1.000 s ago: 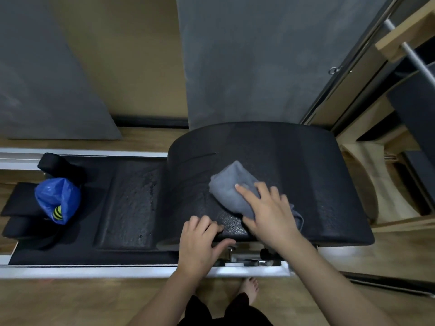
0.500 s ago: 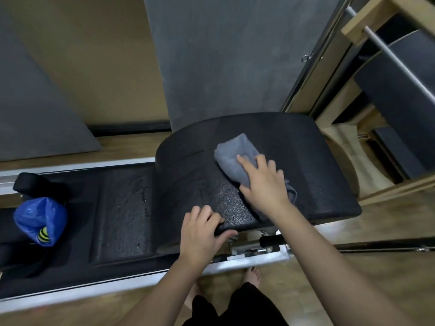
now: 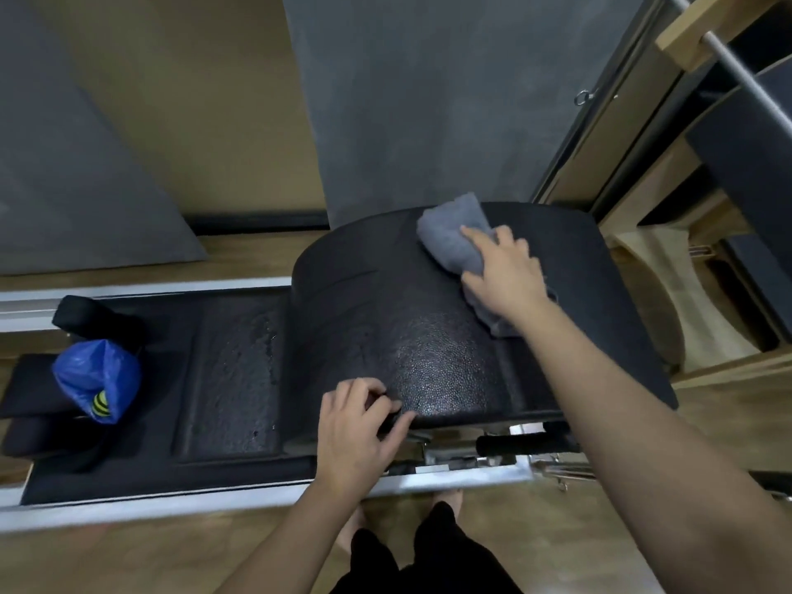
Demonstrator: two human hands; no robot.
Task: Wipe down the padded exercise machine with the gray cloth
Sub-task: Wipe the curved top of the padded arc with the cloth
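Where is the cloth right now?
In the head view, the cloth lies at the far edge of the curved black pad, right of centre, under the right hand.

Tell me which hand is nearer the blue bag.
Left. The left hand grips the arched pad's near edge, right of the blue bag; the right hand presses the gray cloth farther away.

Pilates studio: padded reformer (image 3: 240, 379), barrels (image 3: 428, 336)
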